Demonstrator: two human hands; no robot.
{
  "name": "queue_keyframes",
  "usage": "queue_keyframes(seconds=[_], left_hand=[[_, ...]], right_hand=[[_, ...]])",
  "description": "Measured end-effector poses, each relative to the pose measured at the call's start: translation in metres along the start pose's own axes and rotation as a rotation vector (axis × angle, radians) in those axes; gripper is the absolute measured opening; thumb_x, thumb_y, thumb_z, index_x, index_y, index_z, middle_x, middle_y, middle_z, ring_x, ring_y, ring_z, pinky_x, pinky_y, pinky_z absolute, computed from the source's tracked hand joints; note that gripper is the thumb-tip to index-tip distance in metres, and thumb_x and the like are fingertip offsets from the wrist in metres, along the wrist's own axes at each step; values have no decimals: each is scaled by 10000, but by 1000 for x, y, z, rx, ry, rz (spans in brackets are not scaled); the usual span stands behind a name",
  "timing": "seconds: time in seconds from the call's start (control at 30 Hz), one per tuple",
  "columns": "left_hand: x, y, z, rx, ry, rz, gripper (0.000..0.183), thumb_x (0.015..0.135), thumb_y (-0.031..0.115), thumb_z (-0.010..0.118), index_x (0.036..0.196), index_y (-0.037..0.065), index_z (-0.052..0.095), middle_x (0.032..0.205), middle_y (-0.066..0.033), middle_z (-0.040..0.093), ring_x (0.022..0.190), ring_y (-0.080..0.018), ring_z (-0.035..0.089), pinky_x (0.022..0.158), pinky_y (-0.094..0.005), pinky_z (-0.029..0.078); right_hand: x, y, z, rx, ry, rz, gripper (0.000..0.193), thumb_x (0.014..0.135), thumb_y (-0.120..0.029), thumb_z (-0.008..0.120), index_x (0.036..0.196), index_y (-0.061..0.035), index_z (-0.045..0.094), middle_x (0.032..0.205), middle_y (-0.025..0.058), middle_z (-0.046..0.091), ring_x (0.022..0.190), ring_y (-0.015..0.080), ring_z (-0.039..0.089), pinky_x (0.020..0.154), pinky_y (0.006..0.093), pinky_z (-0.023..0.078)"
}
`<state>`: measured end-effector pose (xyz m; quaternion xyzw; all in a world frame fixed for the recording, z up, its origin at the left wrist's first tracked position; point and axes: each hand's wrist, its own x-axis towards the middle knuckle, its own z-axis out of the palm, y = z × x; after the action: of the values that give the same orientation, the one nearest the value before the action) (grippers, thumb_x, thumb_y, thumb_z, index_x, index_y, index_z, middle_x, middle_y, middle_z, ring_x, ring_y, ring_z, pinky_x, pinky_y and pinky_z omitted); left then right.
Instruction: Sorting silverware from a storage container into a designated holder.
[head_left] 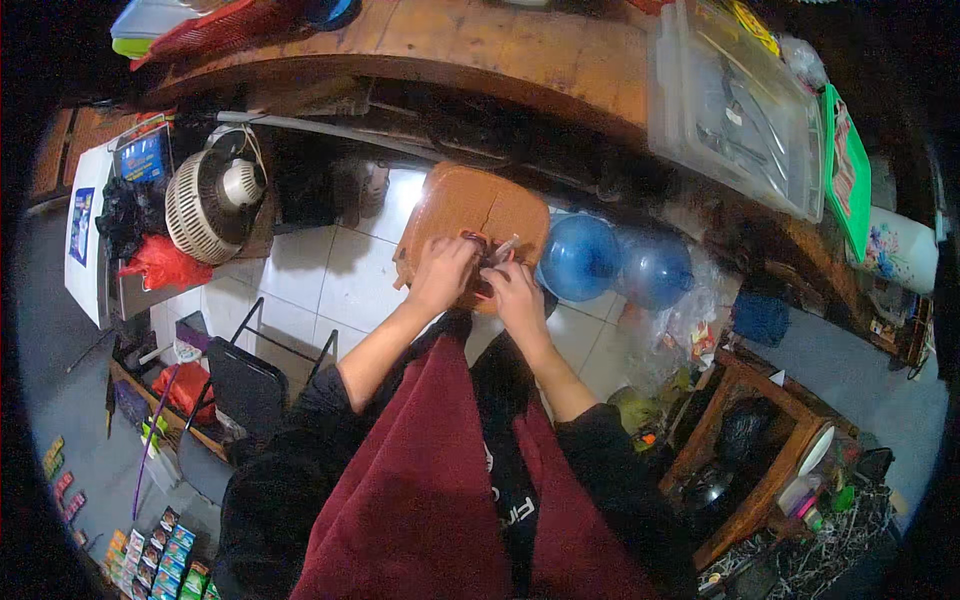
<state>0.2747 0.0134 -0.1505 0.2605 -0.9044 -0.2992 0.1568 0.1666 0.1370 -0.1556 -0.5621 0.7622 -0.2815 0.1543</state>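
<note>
Both my hands meet over an orange-brown plastic stool (500,192) with a cracked-looking line across its seat. My left hand (445,274) is closed, its fingers pinching the left side of a small dark red packet (480,239). From the other side my right hand (515,290) grips the same packet, fingers bent around it. A bit of clear, crinkled plastic (507,246) sticks up by the right fingertips. My fingers cover much of the packet, so its contents cannot be made out.
Two blue water jugs (580,257) stand right of the stool. A wooden counter (490,45) runs along the far side, bearing a clear plastic bin (735,115). At left are a fan (212,195) and a black folding chair (250,385). A wooden cabinet (690,450) is near right.
</note>
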Motion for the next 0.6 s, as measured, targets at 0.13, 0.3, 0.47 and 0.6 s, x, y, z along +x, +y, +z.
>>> queue_keyframes(seconds=[0.13, 0.3, 0.47, 0.6], left_hand=[[6, 10, -8, 84, -79, -95, 133, 753, 108, 583, 860, 62, 518, 747, -94, 585, 806, -286, 539, 940, -498, 262], [3, 14, -11, 178, -4, -113, 122, 730, 120, 600, 829, 85, 538, 733, -82, 588, 801, -275, 541, 972, -511, 235], [-13, 11, 8, 341, -118, -33, 105, 728, 120, 530, 804, 138, 600, 924, -81, 512, 954, -284, 489, 1004, -526, 206], [-14, 18, 8, 411, -222, -31, 168, 704, 147, 582, 871, 150, 602, 994, -84, 498, 1009, -289, 461, 1008, -542, 197]], right_hand=[[-5, 2, 6, -79, 26, 46, 234, 736, -74, 557, 956, -121, 621, 862, 59, 530, 841, 245, 537, 706, 366, 469], [-6, 3, 5, -128, 57, 67, 214, 745, -86, 547, 939, -129, 625, 832, 55, 521, 811, 242, 541, 684, 358, 458], [-5, 13, 14, -209, -99, 186, 219, 743, -88, 547, 950, -125, 609, 853, 88, 545, 827, 250, 565, 700, 366, 457], [3, 11, 12, -221, -109, 263, 263, 735, -85, 560, 993, -124, 588, 864, 96, 561, 824, 264, 581, 689, 376, 466]])
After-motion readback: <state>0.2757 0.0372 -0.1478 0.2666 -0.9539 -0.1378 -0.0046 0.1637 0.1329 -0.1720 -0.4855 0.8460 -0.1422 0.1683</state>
